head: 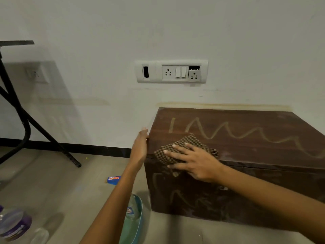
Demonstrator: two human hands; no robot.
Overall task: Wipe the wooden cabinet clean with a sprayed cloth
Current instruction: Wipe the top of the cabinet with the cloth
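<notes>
- Your right hand (195, 161) lies flat on the checked cloth (182, 148), fingers spread wide and pointing toward ten o'clock, palm pressing the fabric down rather than clutching it.
- The cloth sits on the front-left corner of the wooden cabinet (246, 155); its near edge hangs slightly over the front lip, and its far corner points toward twelve o'clock.
- Your left hand (140, 145) is open, fingers straight and together, laid against the cabinet's left edge at nine o'clock from the cloth; it grips nothing, only braces there.
- The cabinet fills the view from centre to four o'clock, its back against the white wall (105, 50).
- A pale zigzag mark (246, 132) runs across the dusty top from twelve o'clock of the cloth out toward three o'clock, untouched by the cloth.
- Fainter squiggles (175, 192) show on the front face, at six o'clock from your right hand.
- A switch and socket panel (171, 71) is set in the wall at twelve o'clock, well above the cabinet.
- On the floor at seven o'clock, under your left forearm, lies a clear bottle with greenish liquid (133, 213); a small blue packet (114, 179) lies near it at nine o'clock from your right hand.
- At the lower-left corner is another bottle with a purple label (15, 224).
- Black stand legs (17, 106) lean at nine o'clock, well apart from the cabinet.
</notes>
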